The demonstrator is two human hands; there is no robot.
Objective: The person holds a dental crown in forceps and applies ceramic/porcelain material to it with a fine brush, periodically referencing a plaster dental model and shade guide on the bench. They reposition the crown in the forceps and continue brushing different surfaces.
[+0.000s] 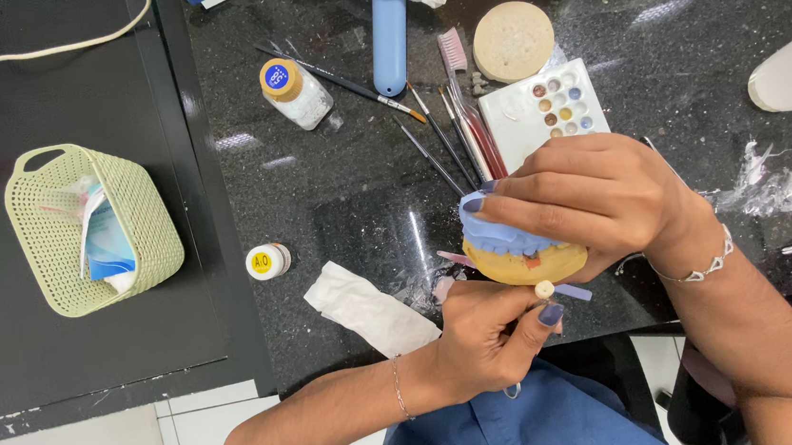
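At centre right, my right hand (594,197) clasps the blue-and-yellow dental cast (518,250), hiding much of it. My left hand (487,334) pinches what seems a small white tooth (544,289) just below. A blue-capped bottle (295,92) lies upper centre.

Glossy speckled stone counter (337,208) — matt yellow plaster dental cast (524,264), plastic basket (143,225).

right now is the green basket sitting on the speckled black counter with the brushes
No, the green basket stands on the plain dark surface to the left, apart from the speckled counter where the brushes lie.
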